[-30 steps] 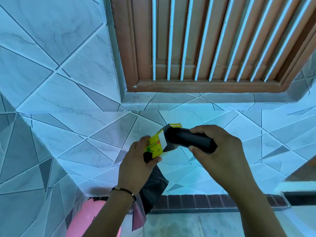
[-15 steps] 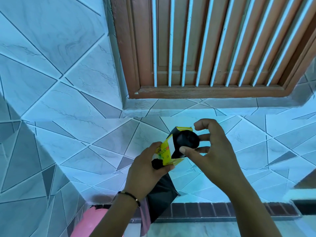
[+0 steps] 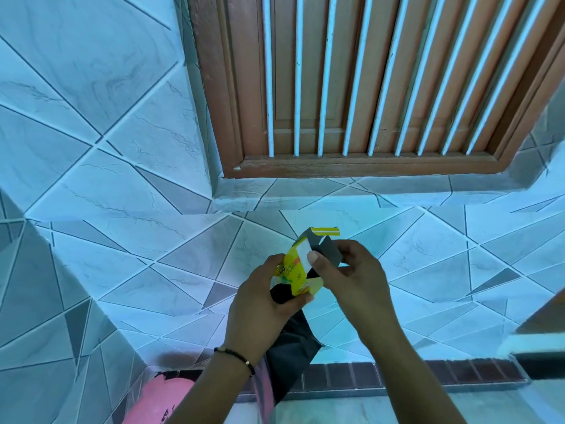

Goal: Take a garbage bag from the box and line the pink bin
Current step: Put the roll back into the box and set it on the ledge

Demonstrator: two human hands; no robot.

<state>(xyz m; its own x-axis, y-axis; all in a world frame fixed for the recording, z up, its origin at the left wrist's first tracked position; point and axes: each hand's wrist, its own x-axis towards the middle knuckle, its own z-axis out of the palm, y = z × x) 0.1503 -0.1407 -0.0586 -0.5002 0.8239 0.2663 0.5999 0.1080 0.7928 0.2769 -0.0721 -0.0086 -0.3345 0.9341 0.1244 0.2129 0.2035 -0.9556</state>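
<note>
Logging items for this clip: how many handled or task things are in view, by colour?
Yellow: 1, the box
Black: 1, the garbage bag hanging below the left hand
Pink: 1, the bin
Total: 3

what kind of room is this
Probably a tiled bathroom or wash area in a home: pale patterned wall tiles all around, a wooden louvred window with bars, and a pink bin in the corner.
</note>
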